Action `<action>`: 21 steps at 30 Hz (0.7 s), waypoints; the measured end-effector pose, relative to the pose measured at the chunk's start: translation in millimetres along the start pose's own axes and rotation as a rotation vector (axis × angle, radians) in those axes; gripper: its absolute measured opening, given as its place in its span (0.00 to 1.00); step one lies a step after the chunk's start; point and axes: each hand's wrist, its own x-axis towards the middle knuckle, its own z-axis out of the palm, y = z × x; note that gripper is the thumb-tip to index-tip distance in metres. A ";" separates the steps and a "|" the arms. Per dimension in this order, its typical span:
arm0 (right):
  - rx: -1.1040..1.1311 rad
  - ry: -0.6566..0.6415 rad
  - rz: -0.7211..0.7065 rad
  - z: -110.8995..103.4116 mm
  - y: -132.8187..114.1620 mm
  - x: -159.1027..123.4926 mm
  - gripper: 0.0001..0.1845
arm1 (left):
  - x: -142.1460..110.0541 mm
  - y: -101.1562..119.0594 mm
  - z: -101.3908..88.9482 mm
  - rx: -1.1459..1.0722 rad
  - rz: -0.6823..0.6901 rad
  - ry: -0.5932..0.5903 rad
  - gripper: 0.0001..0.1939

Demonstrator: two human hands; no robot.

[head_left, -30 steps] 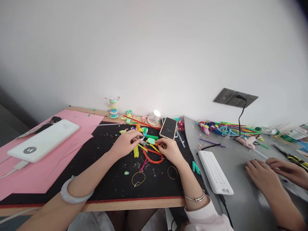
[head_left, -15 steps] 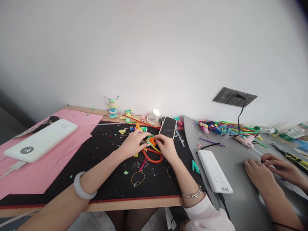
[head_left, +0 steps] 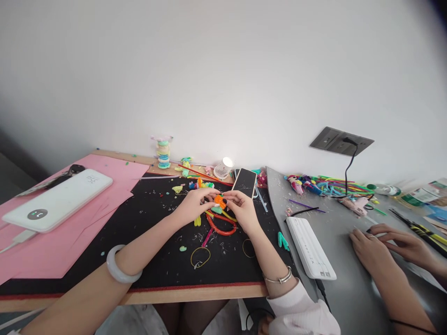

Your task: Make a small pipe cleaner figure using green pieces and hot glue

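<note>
Over the middle of the black mat [head_left: 146,260], my left hand [head_left: 193,204] and my right hand [head_left: 242,211] meet at a small orange pipe-cleaner piece [head_left: 220,201]. Both thumbs and fingertips pinch it from either side, partly covering it. Just below lie a pale green bit [head_left: 216,210] and a thick red-orange loop [head_left: 223,233]. A yellow strand runs beside the loop, and a pink stem [head_left: 207,237] points toward me. A yellow piece [head_left: 197,221] is under my left hand. Several colourful fuzzy pieces [head_left: 202,184] lie just beyond my fingers.
A phone [head_left: 244,182] and a paper cup [head_left: 223,168] stand behind my hands. White power banks lie left [head_left: 59,200] on pink paper [head_left: 45,253] and right [head_left: 310,249]. Another person's hands [head_left: 379,249] work on the grey table at right, near pipe cleaners [head_left: 335,186] and yellow-black pliers [head_left: 424,232].
The orange piece has been turned and raised slightly between my fingertips, and the pale green bit now shows below it. My left hand has shifted slightly. The other person's hands moved slightly leftward.
</note>
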 end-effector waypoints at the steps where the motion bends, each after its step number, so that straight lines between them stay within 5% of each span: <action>1: 0.014 -0.006 0.014 0.5 -0.2 -0.3 0.09 | -0.5 0.5 -0.1 -0.039 -0.026 0.001 0.16; 11: 0.047 -0.065 0.064 2.4 -4.9 -4.6 0.11 | -3.1 2.8 -0.5 -0.152 -0.084 0.094 0.08; 21: 0.128 -0.027 0.111 3.9 -1.7 -4.0 0.07 | -4.0 1.0 1.1 -0.104 0.022 0.145 0.07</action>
